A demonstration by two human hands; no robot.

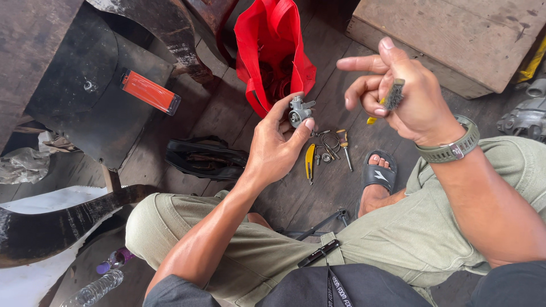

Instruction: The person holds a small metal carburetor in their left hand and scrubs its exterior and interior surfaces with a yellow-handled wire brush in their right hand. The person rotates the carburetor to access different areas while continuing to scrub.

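Holding a small metal part [300,110] at its fingertips, the left hand [277,149] keeps it left of the right hand [410,96], whose grip clenches a small brush [394,94], bristles upward.

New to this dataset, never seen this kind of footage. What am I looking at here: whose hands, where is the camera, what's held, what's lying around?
There is no machine here. One camera sits on a person's head and looks down at their own two bare hands and lap; they sit over a dark wooden floor.

The left hand pinches a small grey metal part in its fingertips. The right hand, with a green wristwatch, holds a small wire brush with a yellow handle.

On the floor lie a red bag, an orange box, a black pouch, a yellow-handled cutter and a screwdriver.
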